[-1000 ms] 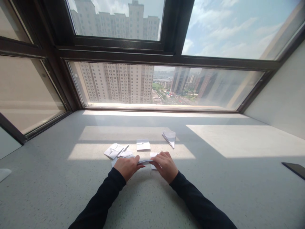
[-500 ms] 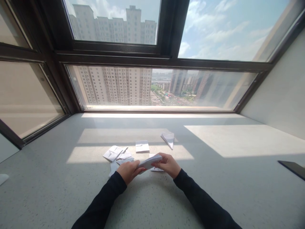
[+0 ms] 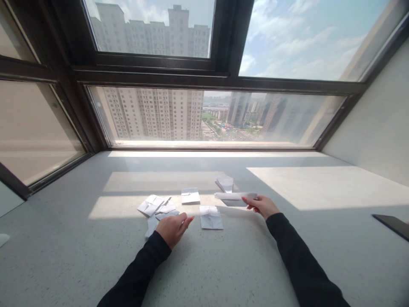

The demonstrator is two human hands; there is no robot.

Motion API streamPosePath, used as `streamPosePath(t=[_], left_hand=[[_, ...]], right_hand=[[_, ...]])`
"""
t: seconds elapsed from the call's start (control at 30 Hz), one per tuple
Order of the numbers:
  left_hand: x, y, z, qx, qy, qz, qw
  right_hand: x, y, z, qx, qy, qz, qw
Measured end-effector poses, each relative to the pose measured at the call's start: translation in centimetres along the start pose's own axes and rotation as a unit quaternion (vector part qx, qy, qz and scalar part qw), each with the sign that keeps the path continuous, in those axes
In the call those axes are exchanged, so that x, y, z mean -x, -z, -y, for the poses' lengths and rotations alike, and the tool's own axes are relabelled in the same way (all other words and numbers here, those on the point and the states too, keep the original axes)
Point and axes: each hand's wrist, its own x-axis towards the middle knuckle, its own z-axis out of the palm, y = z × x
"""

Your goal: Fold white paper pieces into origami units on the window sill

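Pinching one end of a folded white paper strip (image 3: pixel 234 196) between thumb and fingers, the right hand (image 3: pixel 263 206) holds it before a layered folded paper (image 3: pixel 225 184); the left hand (image 3: pixel 173 228), well apart, is curled beside overlapping folded papers (image 3: pixel 151 205), its contents undeterminable; a creased paper square (image 3: pixel 211 219) lies between the hands on the speckled sill (image 3: pixel 204 268), a second square (image 3: pixel 190 195) beyond.

1. Your left hand (image 3: pixel 175 228) released the folded paper (image 3: pixel 234 196).
2. Your right hand (image 3: pixel 262 206) carried it forward and rightward.
3. The square packet (image 3: pixel 211 218) came fully into view.
4. The tip of the pointed paper (image 3: pixel 226 184) became hidden.
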Motion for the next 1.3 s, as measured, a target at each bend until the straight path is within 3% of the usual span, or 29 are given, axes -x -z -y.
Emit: streamPosePath(t=[0.37, 0.73, 1.03, 1.17, 1.3], left_hand=[[0.0, -0.3, -0.3, -0.014, -0.011, 0.025, 1.000], [-0.2, -0.2, -0.4, -0.015, -0.007, 0.047, 0.999], [-0.1, -0.6, -0.1, -0.024, -0.018, 0.021, 0.999], [-0.1, -0.5, -0.2, -0.020, -0.019, 0.021, 0.999], [0.0, -0.5, -0.5, -0.022, -0.016, 0.017, 1.000]], right_hand=[[-0.1, -1.0, -1.0, 0.185, 0.003, -0.018, 0.982], [-0.4, -1.8, -1.1, 0.332, 0.043, -0.072, 0.940], [-0.1, -2.1, -1.2, 0.356, 0.048, -0.187, 0.914], [1.0, -3.2, 0.4, 0.273, 0.165, -0.198, 0.927], [3.8, -6.7, 2.4, 0.275, 0.332, -0.095, 0.897]])
